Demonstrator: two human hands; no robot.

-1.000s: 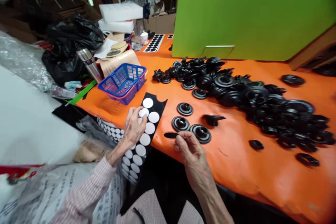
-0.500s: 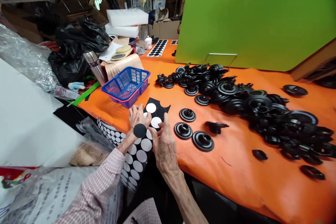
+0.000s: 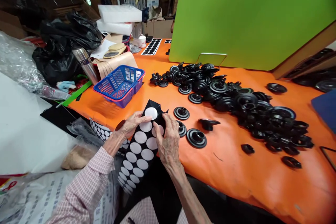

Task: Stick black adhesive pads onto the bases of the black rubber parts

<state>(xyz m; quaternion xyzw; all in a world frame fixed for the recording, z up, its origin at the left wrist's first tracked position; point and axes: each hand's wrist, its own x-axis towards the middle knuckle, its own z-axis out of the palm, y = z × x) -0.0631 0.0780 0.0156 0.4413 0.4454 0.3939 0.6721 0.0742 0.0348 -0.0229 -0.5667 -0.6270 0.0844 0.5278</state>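
Note:
A long black sheet with rows of round white stickers (image 3: 140,137) hangs over the table's front edge, its top end lifted. My left hand (image 3: 132,123) is closed on its left edge, thumb lying on top near the upper circles. On the right edge, my right hand (image 3: 168,141) pinches the same sheet, its fingers bent over the upper corner. A dark round disc (image 3: 120,125) shows at the back of my left hand, partly hidden. Just right of my right hand lie several black ringed knob-like parts (image 3: 196,138), one of them partly covered by the hand.
A large pile of black parts (image 3: 223,94) spreads across the orange tabletop (image 3: 231,171). To the left stand a blue basket (image 3: 119,85) and a steel flask (image 3: 85,64). A green board (image 3: 225,17) rises behind. Another dotted sheet (image 3: 151,47) lies at the back.
My left hand has turned and its thumb now lies on the sheet. My right hand has closed on the right edge. The sheet's top end is raised, and the view has shifted rightward.

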